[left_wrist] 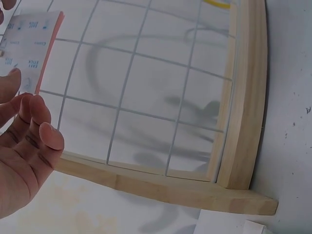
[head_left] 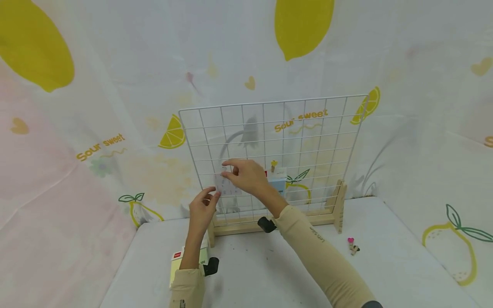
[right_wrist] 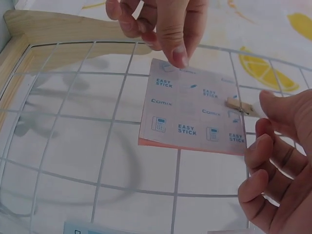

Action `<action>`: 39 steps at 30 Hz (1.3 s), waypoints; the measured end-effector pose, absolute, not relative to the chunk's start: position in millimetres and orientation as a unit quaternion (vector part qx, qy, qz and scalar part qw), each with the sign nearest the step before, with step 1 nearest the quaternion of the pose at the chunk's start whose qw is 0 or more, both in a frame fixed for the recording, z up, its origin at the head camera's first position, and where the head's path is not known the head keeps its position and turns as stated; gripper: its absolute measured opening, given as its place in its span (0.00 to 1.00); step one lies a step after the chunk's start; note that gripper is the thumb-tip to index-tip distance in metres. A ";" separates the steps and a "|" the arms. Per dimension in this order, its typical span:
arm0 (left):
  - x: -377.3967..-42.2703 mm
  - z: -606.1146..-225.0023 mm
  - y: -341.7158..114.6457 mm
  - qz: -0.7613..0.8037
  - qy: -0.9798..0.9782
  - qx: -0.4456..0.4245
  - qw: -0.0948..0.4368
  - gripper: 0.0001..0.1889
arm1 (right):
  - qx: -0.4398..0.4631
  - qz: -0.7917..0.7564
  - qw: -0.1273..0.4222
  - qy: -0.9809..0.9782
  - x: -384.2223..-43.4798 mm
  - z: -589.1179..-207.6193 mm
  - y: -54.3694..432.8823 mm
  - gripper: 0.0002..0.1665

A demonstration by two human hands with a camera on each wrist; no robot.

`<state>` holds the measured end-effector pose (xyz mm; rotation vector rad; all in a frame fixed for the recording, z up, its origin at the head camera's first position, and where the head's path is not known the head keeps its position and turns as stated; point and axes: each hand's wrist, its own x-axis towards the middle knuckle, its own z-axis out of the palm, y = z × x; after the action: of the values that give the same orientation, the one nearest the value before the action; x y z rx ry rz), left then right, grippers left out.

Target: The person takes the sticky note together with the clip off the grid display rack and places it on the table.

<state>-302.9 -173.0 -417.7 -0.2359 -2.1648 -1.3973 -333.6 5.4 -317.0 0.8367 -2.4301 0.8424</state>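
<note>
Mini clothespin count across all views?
4: a plain clothespin on the sticky-note pad, a yellow-topped clothespin at the wire grid, a pink-heart clothespin and another clothespin on the table, right side. Others may be hidden.

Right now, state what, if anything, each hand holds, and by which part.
The left hand pinches the blue-printed white square paper pad by one edge; the right hand appears to hold nothing.

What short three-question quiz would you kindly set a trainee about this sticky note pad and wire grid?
1. Fill in: the sticky note pad is printed "Comix" and "EASY ____".
2. True or false: a mini wooden clothespin sits at the pad's edge.
3. The stand under the wire grid is made of: a) metal, b) wood, c) glass.

Key: 1. STICK. 2. True. 3. b.
</note>
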 end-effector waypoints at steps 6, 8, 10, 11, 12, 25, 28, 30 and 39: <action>-303.8 -418.5 -172.0 -0.544 -0.790 -0.094 0.268 0.16 | 0.305 0.312 0.206 -0.876 -333.7 -315.0 1.9 0.20; -304.0 -418.5 -171.8 -0.551 -0.786 -0.093 0.265 0.16 | 0.301 0.305 0.205 -0.880 -333.4 -313.6 0.9 0.21; -304.1 -418.3 -171.5 -0.556 -0.783 -0.091 0.262 0.16 | 0.298 0.295 0.202 -0.885 -333.2 -312.3 0.0 0.21; -304.1 -418.0 -171.3 -0.557 -0.783 -0.090 0.261 0.16 | 0.296 0.291 0.199 -0.888 -333.0 -311.7 -0.3 0.21; -304.0 -417.5 -170.9 -0.557 -0.784 -0.089 0.261 0.15 | 0.295 0.286 0.197 -0.890 -332.6 -311.0 -0.6 0.21; -301.5 -415.8 -167.7 -0.552 -0.789 -0.080 0.258 0.12 | 0.276 0.272 0.198 -0.901 -330.8 -312.2 -2.2 0.17; -300.5 -416.0 -167.9 -0.559 -0.785 -0.079 0.256 0.11 | 0.271 0.276 0.200 -0.900 -330.7 -312.3 -4.0 0.16; -301.0 -416.8 -168.3 -0.570 -0.779 -0.077 0.251 0.10 | 0.267 0.280 0.204 -0.899 -330.8 -312.5 -5.5 0.15; -299.4 -411.8 -168.9 -0.638 -0.743 -0.065 0.194 0.11 | 0.262 0.303 0.229 -0.887 -331.7 -314.2 -8.5 0.10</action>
<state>-299.4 -168.9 -411.8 -0.1811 -2.0823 -1.7881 -331.7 -8.5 -314.2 0.7226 -2.4426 0.8345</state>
